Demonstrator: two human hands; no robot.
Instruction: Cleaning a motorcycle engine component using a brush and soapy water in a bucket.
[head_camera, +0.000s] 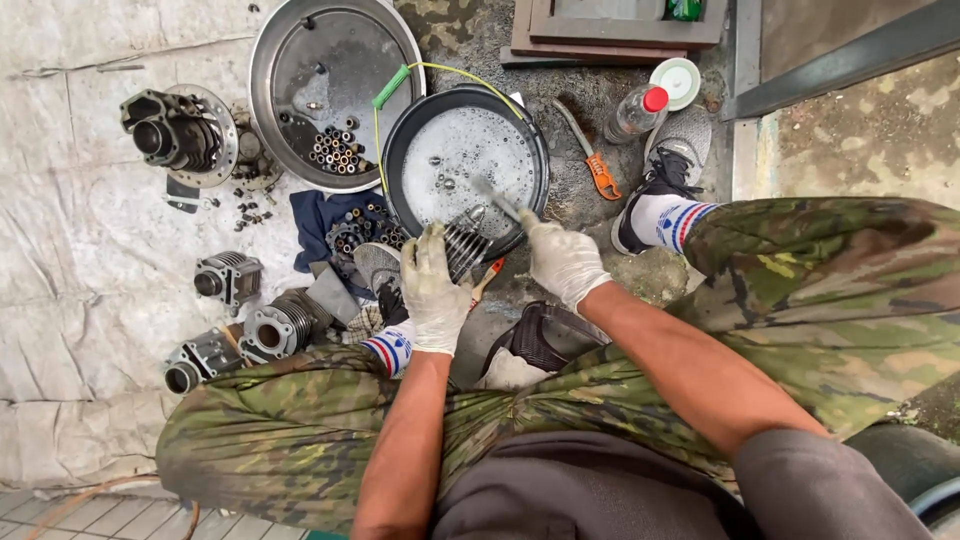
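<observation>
Both of my hands wear whitish gloves. My left hand (434, 282) grips a finned metal engine cylinder (464, 246) at the near edge of a black basin (399, 152) filled with soapy liquid. Held in my right hand (562, 258), a thin brush (496, 198) points its tip into the basin, just above the cylinder's fins. My knees in camouflage trousers frame the basin from left and right.
A large steel bowl (283, 60) with several small rings stands behind the basin. Several engine cylinders (228, 277) lie on the pale sheet at left. A blue cloth (318, 220) holds small parts. An orange-handled tool (598, 172) and a plastic bottle (634, 114) lie at right.
</observation>
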